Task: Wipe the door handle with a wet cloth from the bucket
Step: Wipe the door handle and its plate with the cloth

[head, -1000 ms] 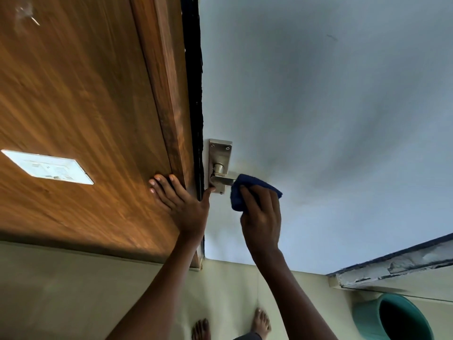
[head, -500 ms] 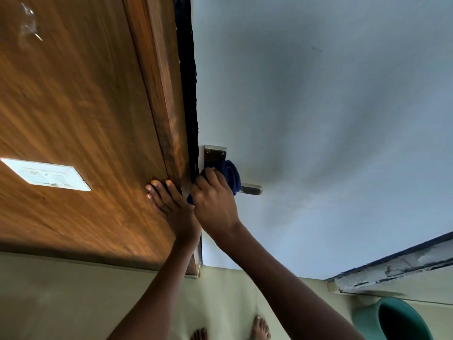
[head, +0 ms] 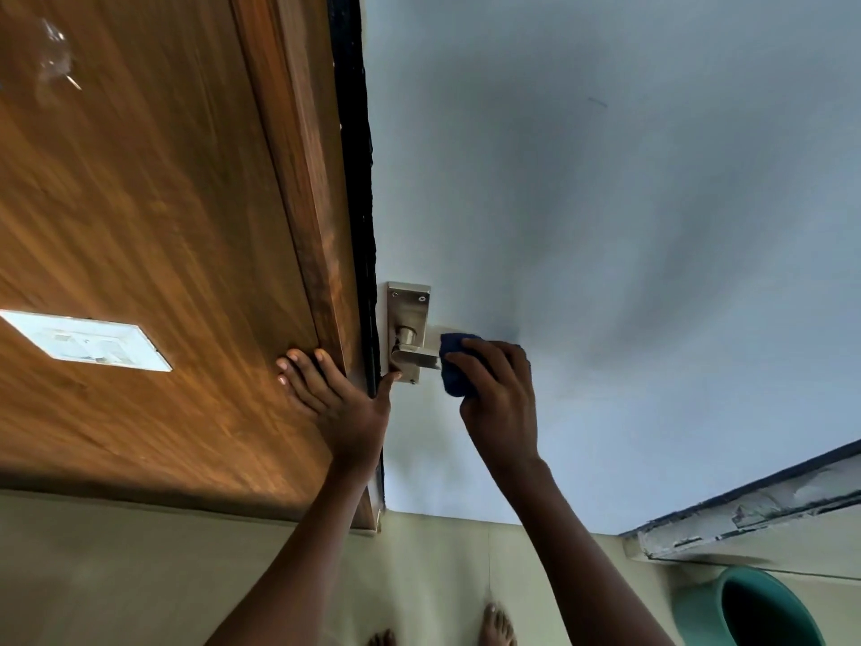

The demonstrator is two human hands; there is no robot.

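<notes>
The right hand [head: 501, 394] was closed around a bunched dark blue cloth [head: 454, 366], its fingers curled over the top and its thumb under the wad. The cloth was pressed against the outer end of the metal door handle [head: 417, 354], covering the tip of the lever. The inner part of the lever, its round hub and the upright silver plate [head: 409, 305] behind it stayed bare. The handle sat on the pale grey-blue door [head: 605, 226], close to the door's dark edge.

The left hand [head: 340, 403] lay open and flat with its fingers spread on the brown wooden panel [head: 140, 202] beside the door. It held nothing. Its thumb reached across the dark edge and touched the lower corner of the silver plate.

A white switch plate [head: 88, 340] was set in the wooden panel, well to the left of the hands. Below, the floor [head: 140, 575] was pale tile, and the toes of two bare feet [head: 498, 627] showed at the bottom edge. A green bucket [head: 699, 613] stood on the floor at the lower right corner, well apart from the handle; its inside looked dark and I could not tell what it held.
</notes>
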